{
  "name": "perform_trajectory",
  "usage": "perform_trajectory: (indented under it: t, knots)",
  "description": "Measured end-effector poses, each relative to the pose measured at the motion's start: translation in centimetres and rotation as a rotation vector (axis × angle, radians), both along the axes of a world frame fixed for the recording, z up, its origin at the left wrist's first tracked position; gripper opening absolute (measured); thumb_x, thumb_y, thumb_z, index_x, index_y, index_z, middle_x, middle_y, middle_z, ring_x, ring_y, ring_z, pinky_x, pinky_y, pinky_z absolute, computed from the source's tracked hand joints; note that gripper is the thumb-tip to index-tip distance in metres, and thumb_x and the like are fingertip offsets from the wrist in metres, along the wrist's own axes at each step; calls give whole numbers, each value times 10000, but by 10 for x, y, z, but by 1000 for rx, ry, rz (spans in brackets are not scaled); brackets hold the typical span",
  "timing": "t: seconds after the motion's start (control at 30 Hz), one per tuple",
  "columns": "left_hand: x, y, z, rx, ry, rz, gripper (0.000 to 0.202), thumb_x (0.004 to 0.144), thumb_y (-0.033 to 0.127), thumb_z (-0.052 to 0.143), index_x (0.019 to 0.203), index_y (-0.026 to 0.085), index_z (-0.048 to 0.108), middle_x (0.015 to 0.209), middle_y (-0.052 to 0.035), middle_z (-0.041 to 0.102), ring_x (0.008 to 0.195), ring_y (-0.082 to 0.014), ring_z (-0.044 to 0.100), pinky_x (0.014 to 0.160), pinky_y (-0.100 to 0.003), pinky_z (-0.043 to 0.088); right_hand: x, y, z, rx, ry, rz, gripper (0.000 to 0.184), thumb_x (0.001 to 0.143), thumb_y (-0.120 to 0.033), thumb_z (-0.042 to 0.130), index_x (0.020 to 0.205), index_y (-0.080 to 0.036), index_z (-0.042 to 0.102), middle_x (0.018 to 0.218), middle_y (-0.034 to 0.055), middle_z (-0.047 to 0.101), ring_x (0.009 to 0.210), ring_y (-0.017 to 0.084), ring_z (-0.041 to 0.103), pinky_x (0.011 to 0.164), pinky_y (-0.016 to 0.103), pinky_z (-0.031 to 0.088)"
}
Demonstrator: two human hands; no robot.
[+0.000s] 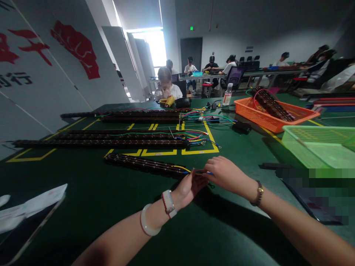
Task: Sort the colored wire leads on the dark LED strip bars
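Lying at the far left of my head view, a white packet (37,202) rests over a dark flat device (27,234) on the green table (91,192). Next I see long dark strips (111,143) laid in rows across yellow tape (199,152), their coloured leads toward the right. In front of them, on the near side of the tape, lies the short dark strip (141,163), slightly slanted, its wires (186,171) running into my hands. My left hand (190,187) has its palm turned up, thumb raised beside the wires and fingers stretched beneath them; I cannot tell whether it grips. My right hand (222,171) comes from above, fingertips pinching the wires, a blue one among them. Farther back stands a clear bottle (227,95), and right of it an orange basket (260,123) holding a tilted dark bundle (273,105). A dark slab (307,201), partly pixelated, lies near the right edge, with a green basket (313,147) behind it.
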State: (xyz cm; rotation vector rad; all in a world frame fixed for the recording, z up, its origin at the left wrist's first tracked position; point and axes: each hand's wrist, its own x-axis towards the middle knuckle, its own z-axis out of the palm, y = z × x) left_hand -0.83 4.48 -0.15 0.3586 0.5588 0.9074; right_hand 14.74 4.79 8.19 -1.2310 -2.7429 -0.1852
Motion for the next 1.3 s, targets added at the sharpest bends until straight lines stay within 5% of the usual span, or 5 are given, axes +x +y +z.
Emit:
perform_trajectory:
  t: [0.43, 0.6, 0.87, 1.3]
  knots:
    - [-1, 2, -3, 16, -7, -15, 242, 883, 295, 492, 958, 112, 633, 928, -104, 676, 952, -192, 616, 1016, -390, 356, -3, 3, -34, 63, -159, -65, 50, 779, -116, 590, 808, -150, 614, 786, 75, 631, 710, 185, 571, 633, 295, 341]
    - [0, 3, -4, 36, -25, -10, 247, 873, 328, 511, 868, 110, 628, 893, -100, 672, 910, -182, 620, 1001, -384, 370, -3, -1, -31, 58, -142, -74, 57, 793, -105, 562, 783, -152, 593, 770, 68, 629, 700, 190, 572, 621, 294, 329]
    - [1, -1, 7, 88, 56, 5, 278, 858, 369, 527, 989, 136, 605, 1023, -116, 661, 1011, -211, 597, 1001, -411, 370, 7, 20, -25, 142, -34, -143, 98, 886, -186, 490, 813, -159, 550, 780, 63, 629, 698, 180, 560, 650, 295, 314]
    - [1, 2, 1, 108, 89, -38, 252, 897, 309, 464, 959, 95, 581, 1031, -154, 645, 1015, -216, 601, 1010, -414, 375, 19, 63, -76, 207, 171, -168, 214, 924, -322, 473, 923, -188, 640, 837, 41, 664, 804, 168, 538, 755, 276, 311]
